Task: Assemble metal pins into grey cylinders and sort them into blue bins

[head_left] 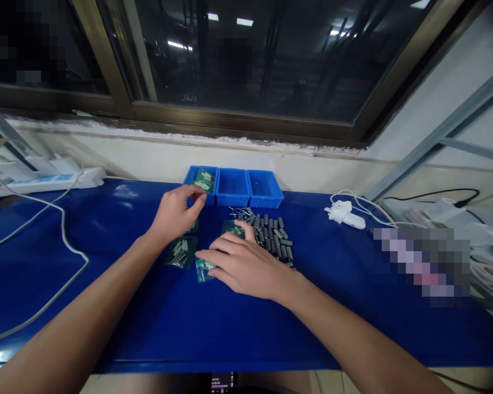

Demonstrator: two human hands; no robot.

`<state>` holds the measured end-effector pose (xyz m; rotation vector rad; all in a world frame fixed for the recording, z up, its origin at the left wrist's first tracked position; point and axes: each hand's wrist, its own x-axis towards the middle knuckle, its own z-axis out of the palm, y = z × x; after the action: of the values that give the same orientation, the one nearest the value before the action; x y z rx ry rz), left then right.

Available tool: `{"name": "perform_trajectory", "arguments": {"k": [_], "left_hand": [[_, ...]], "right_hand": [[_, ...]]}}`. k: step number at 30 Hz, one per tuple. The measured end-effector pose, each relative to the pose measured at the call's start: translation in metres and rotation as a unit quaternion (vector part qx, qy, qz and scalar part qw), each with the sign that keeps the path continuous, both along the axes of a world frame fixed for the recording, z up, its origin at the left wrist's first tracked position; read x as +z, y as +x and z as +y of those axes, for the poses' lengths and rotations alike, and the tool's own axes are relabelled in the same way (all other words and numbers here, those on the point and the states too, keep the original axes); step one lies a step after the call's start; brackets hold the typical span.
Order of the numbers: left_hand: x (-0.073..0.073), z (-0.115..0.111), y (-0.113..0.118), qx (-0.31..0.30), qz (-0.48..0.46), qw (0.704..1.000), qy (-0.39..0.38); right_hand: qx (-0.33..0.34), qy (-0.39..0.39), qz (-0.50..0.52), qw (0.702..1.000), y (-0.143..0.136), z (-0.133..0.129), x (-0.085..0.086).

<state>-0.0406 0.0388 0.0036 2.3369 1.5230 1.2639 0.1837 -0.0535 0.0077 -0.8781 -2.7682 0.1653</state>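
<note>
My left hand [179,212] is over the front edge of the left blue bin [188,176], thumb and fingertips curled near each other; whether anything is between them is too small to tell. A green packet [204,179] lies in that bin. My right hand [240,260] rests palm down, fingers spread, over a green packet [204,271] and beside another [230,225]. One more green packet [182,252] with white and metal pieces lies below my left hand. Several dark grey cylinders [277,235] sit right of my right hand, partly hidden by it.
Two more blue bins [232,187] stand beside the left one against the wall. Thin metal pieces [239,212] lie before them. A white adapter with cable [345,214] is at the right, a power strip [74,179] and loose white cable at the left.
</note>
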Motion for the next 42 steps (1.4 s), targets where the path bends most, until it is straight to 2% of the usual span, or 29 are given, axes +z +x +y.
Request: {"name": "perform_trajectory", "arguments": {"k": [5, 8, 12, 15, 17, 20, 22, 25, 28, 30, 31, 33, 35, 37, 38, 40, 42], "left_hand": [[-0.004, -0.001, 0.002, -0.013, 0.050, 0.999, 0.007], [-0.003, -0.001, 0.002, -0.016, 0.103, 0.994, 0.030], [-0.001, -0.002, 0.001, -0.010, 0.112, 0.993, 0.043], [0.001, -0.003, 0.000, -0.002, 0.098, 0.994, 0.044], [0.003, -0.005, -0.001, -0.011, 0.052, 0.998, 0.030], [0.006, -0.010, 0.000, -0.063, -0.045, 0.997, -0.015], [0.009, -0.014, 0.004, -0.116, -0.073, 0.989, -0.051], [0.011, -0.020, 0.015, -0.175, -0.059, 0.976, -0.114], [0.009, -0.026, 0.027, -0.199, -0.057, 0.963, -0.172], [0.006, -0.027, 0.033, -0.212, -0.087, 0.953, -0.198], [0.004, -0.026, 0.035, -0.215, -0.106, 0.949, -0.204], [0.000, -0.022, 0.035, -0.201, -0.146, 0.948, -0.198], [-0.002, -0.016, 0.030, -0.160, -0.177, 0.955, -0.177], [-0.002, -0.008, 0.020, -0.101, -0.193, 0.965, -0.148], [-0.001, -0.004, 0.014, -0.068, -0.192, 0.970, -0.132], [0.003, 0.007, 0.001, 0.009, -0.172, 0.981, -0.091], [0.008, 0.021, -0.010, 0.106, -0.132, 0.985, -0.044]], "right_hand": [[-0.029, 0.047, -0.029, 0.998, 0.000, -0.005, 0.002], [-0.027, 0.025, -0.032, 0.999, -0.002, -0.007, 0.000], [-0.020, 0.003, -0.018, 1.000, -0.004, -0.007, -0.001], [-0.017, -0.018, 0.031, 0.999, -0.002, -0.004, 0.003], [-0.034, -0.074, 0.114, 0.990, 0.003, 0.002, 0.008], [-0.107, -0.181, 0.275, 0.938, 0.015, 0.018, 0.012], [-0.167, -0.247, 0.366, 0.882, 0.023, 0.029, 0.012], [-0.230, -0.317, 0.481, 0.784, 0.028, 0.042, 0.010], [-0.232, -0.374, 0.548, 0.711, 0.027, 0.046, 0.008], [-0.220, -0.398, 0.556, 0.696, 0.026, 0.045, 0.008], [-0.220, -0.394, 0.550, 0.702, 0.025, 0.044, 0.008], [-0.237, -0.345, 0.519, 0.746, 0.026, 0.043, 0.008], [-0.259, -0.237, 0.448, 0.822, 0.027, 0.041, 0.007], [-0.260, -0.116, 0.323, 0.902, 0.028, 0.039, 0.004], [-0.251, -0.073, 0.253, 0.932, 0.028, 0.038, 0.002], [-0.226, -0.038, 0.132, 0.964, 0.026, 0.035, -0.002], [-0.209, -0.048, 0.070, 0.974, 0.024, 0.033, -0.005]]}}
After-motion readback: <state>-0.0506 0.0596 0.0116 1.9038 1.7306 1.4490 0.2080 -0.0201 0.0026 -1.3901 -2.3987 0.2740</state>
